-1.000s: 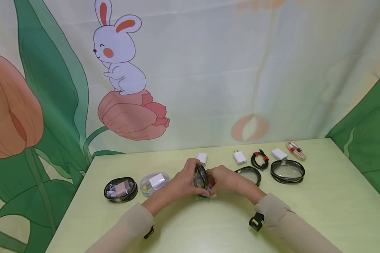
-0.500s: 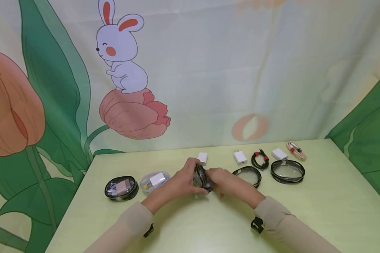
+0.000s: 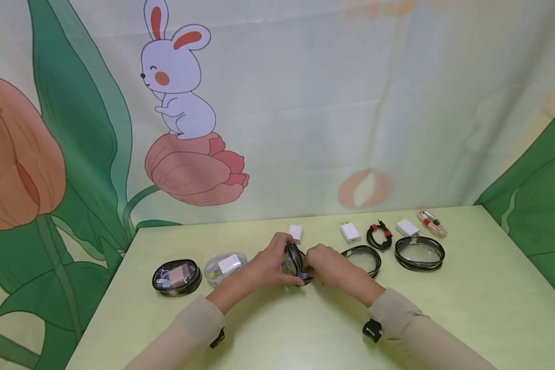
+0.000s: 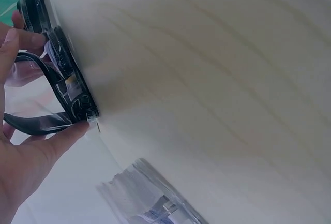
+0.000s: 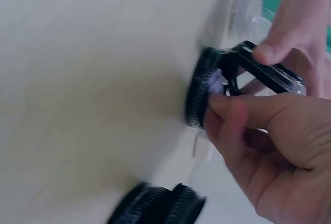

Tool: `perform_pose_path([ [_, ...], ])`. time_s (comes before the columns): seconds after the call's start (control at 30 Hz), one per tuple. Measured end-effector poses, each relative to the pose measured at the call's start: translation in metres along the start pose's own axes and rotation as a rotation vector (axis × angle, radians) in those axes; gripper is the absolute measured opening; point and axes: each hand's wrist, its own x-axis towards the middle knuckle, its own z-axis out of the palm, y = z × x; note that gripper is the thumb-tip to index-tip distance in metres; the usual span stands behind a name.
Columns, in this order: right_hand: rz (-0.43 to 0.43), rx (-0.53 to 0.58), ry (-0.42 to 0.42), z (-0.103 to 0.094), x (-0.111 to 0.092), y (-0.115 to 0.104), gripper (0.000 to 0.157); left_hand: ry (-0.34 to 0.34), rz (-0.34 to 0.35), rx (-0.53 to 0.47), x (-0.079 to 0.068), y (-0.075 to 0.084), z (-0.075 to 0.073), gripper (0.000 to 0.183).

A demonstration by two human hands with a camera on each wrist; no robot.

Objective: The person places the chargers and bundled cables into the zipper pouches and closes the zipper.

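My left hand (image 3: 275, 262) grips a clear pouch (image 3: 292, 259) with black zip trim, fingers on its far side and thumb on the near side. In the left wrist view the pouch (image 4: 59, 87) stands on edge, its mouth spread wide. At that mouth my right hand (image 3: 328, 264) has its fingers curled, the tips partly hidden. The right wrist view shows its thumb and fingers pinching a small lavender bundle (image 5: 214, 81) inside the zip edge; its kind is unclear. Just behind my left hand lies a white charger (image 3: 296, 233).
To the left lie a filled black-trimmed pouch (image 3: 177, 277) and a filled clear pouch (image 3: 224, 267). At the right are two black-trimmed pouches, one nearer (image 3: 364, 259) and one farther right (image 3: 419, 253). Behind them sit white chargers (image 3: 350, 232), a black cable (image 3: 379, 236) and a pink cable (image 3: 432, 222).
My right hand has shifted from holding the pouch's near edge to curling its fingers at the mouth. The left hand keeps its grip in nearly the same spot.
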Motion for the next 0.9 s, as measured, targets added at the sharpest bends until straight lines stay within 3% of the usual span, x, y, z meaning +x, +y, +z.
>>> perform_pose_path([
  [0.1, -0.040, -0.039, -0.059, -0.007, -0.002, 0.000, 0.015, -0.013, -0.006, 0.010, -0.001, 0.000, 0.000, 0.091],
  [0.23, -0.054, -0.004, -0.122, -0.015, -0.005, 0.005, 0.020, -0.019, 0.001, 0.013, -0.003, -0.001, 0.001, 0.090],
  [0.47, -0.055, 0.148, -0.038, -0.021, -0.003, 0.025, 0.026, -0.030, 0.066, 0.027, -0.005, -0.003, 0.001, 0.090],
  [0.63, -0.175, 0.149, -0.050, -0.018, -0.002, 0.034, 0.018, -0.047, 0.080, 0.033, -0.007, -0.002, 0.000, 0.090],
  [0.77, -0.295, 0.077, -0.086, -0.012, 0.000, 0.034, 0.013, -0.034, 0.057, 0.029, -0.008, -0.002, -0.003, 0.089],
  [0.9, -0.344, 0.027, -0.122, -0.012, 0.002, 0.033, 0.014, -0.034, 0.052, 0.027, -0.009, -0.002, -0.005, 0.087],
])
